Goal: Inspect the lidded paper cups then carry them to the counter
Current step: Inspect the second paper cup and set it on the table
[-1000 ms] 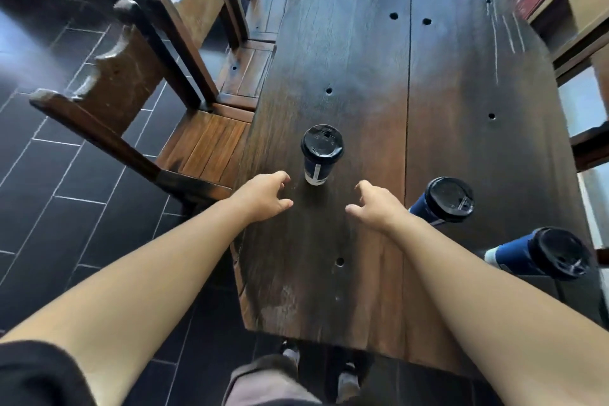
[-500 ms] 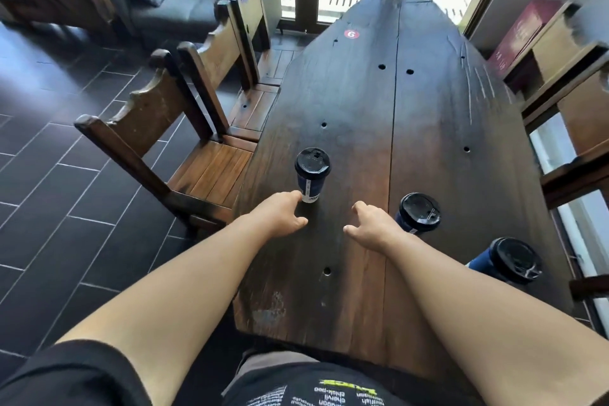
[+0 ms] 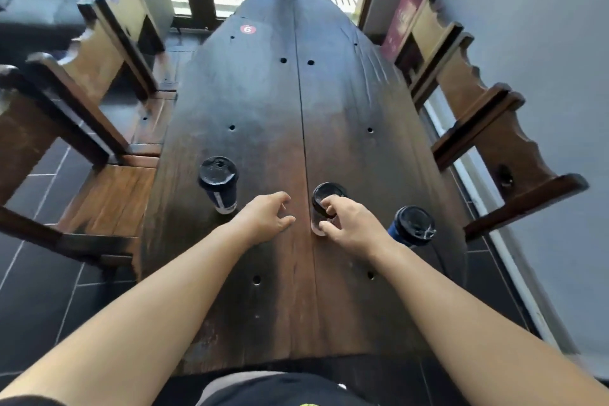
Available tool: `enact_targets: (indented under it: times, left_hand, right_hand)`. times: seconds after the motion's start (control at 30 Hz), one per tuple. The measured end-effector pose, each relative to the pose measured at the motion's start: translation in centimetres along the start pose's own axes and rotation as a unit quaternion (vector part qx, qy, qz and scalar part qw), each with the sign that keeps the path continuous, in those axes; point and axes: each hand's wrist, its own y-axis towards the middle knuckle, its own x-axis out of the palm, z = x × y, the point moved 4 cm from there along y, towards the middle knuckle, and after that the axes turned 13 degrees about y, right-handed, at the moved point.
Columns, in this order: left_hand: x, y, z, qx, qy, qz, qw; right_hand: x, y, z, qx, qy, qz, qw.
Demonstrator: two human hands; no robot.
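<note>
Three dark blue paper cups with black lids stand on the long dark wooden table (image 3: pixel 263 92). The left cup (image 3: pixel 218 183) stands alone near the table's left edge. My right hand (image 3: pixel 349 224) grips the middle cup (image 3: pixel 324 192), with fingers over the lid's rim and the thumb low on the cup's side. Near the right edge, behind my right wrist, is the right cup (image 3: pixel 413 226). My left hand (image 3: pixel 267 216) hovers between the left and middle cups with loosely curled fingers and holds nothing.
Heavy wooden chairs flank the table on the left (image 3: pixel 99 82) and right (image 3: pixel 478 109). A red sticker with the number 6 (image 3: pixel 247 29) marks the far end by the window. Dark tiled floor (image 3: pixel 39 273) lies on the left, a grey wall (image 3: pixel 543 43) on the right.
The view has swung right and centred on the table. My right hand reached forward and took hold of the middle cup. My left hand moved away from the left cup toward the middle.
</note>
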Motion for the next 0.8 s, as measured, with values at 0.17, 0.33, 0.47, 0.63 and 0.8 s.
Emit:
enact_targets:
  times: [0.17, 0.33, 0.47, 0.63, 0.8]
  left_hand:
    - [2.9, 2.6, 1.8, -0.005, -0.001, -0.039, 0.999]
    - [5.2, 4.5, 2.3, -0.039, -0.027, -0.057, 0.997]
    - [5.9, 5.9, 3.1, -0.033, -0.045, -0.038, 0.998]
    - [6.5, 6.9, 3.8, -0.034, -0.094, -0.041, 0.994]
    - [6.4, 6.1, 3.8, -0.020, -0.128, -0.039, 0.991]
  right_hand:
    - [-2.3, -0.1, 3.3, 0.010, 0.009, 0.053, 0.999]
    - [-2.0, 2.7, 5.5, 0.011, 0.037, 0.040, 0.998]
    - [-0.5, 5.5, 6.6, 0.031, 0.044, -0.018, 0.998]
    - [0.5, 7.0, 7.5, 0.027, 0.069, -0.049, 0.996]
    - [-0.6, 6.6, 6.9, 0.028, 0.103, -0.046, 0.993]
